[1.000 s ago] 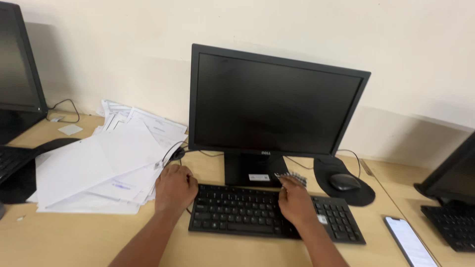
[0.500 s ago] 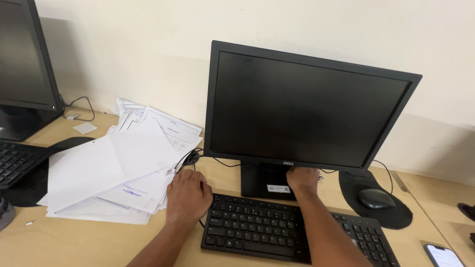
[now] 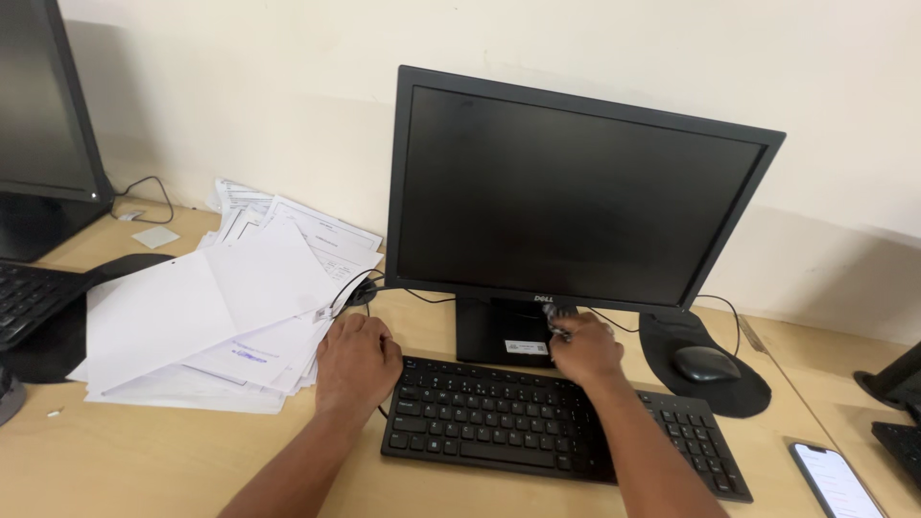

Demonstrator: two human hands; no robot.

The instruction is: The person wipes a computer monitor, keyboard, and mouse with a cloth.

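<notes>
My right hand (image 3: pixel 587 350) is raised just above the far edge of a black keyboard (image 3: pixel 499 427), in front of the stand of a dark monitor (image 3: pixel 576 192). Its fingers pinch a small silvery foil strip (image 3: pixel 556 315) right under the screen's lower edge. My left hand (image 3: pixel 357 363) rests knuckles up on the wooden desk (image 3: pixel 173 460), fingers curled, touching the keyboard's left end. It lies over a thin black cable and beside a pile of white papers (image 3: pixel 211 317). I see nothing held in it.
A black mouse (image 3: pixel 703 364) sits on a dark pad (image 3: pixel 748 398) right of the monitor. A lit phone (image 3: pixel 835 480) lies at the lower right. A second monitor (image 3: pixel 43 115) and keyboard (image 3: pixel 24 297) stand at the left. Another keyboard's corner shows at the far right.
My right hand reached under the screen to the stand and now has drawn back a little with the foil strip in its fingers. The left hand has stayed put. The view shifted slightly.
</notes>
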